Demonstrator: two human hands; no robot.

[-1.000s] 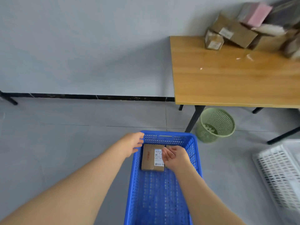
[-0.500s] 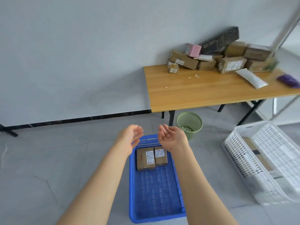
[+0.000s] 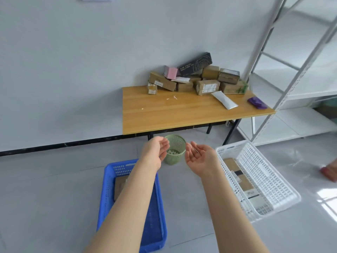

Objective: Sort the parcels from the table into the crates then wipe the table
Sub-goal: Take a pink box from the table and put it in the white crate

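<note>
Both hands are raised in front of the person, empty, above the floor between the two crates. The left hand has its fingers loosely curled around nothing; the right hand is palm up with relaxed fingers. The blue crate sits on the floor at near left under the left forearm, with a brown cardboard parcel lying in its far end. The white crate at near right holds several flat parcels. Further off, a heap of cardboard parcels fills the far edge of the wooden tabletop against the wall, with a white padded mailer and a purple cloth to its right. A green wastebasket stands under the tabletop's near edge
</note>
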